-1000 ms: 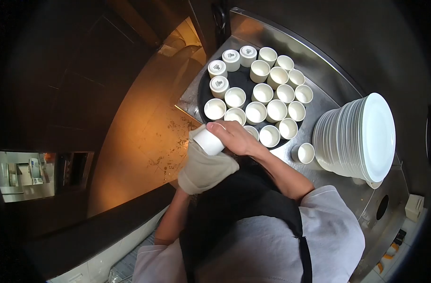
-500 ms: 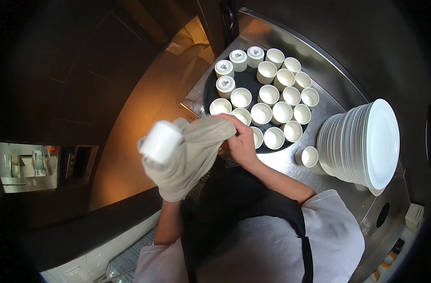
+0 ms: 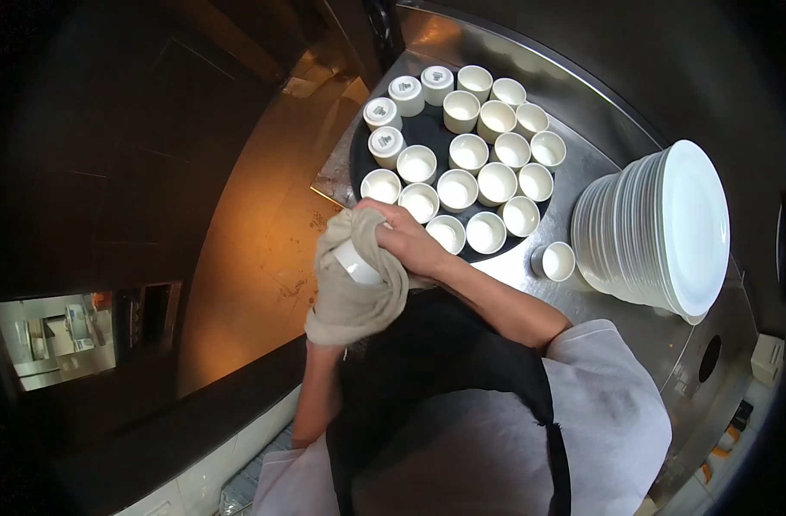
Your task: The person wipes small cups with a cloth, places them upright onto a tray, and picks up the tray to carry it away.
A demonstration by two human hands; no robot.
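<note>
My one view, head-worn, looks forward and steeply down over the person's chest (image 3: 462, 439) to both hands close below, the cup tray (image 3: 423, 129) and counter (image 3: 595, 163) just beyond; no second view shares this.

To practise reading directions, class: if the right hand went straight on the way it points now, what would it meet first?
The beige cloth, which the right hand is touching. The white cup partly wrapped in it would probably come next, though this single view leaves depth unclear.
</note>
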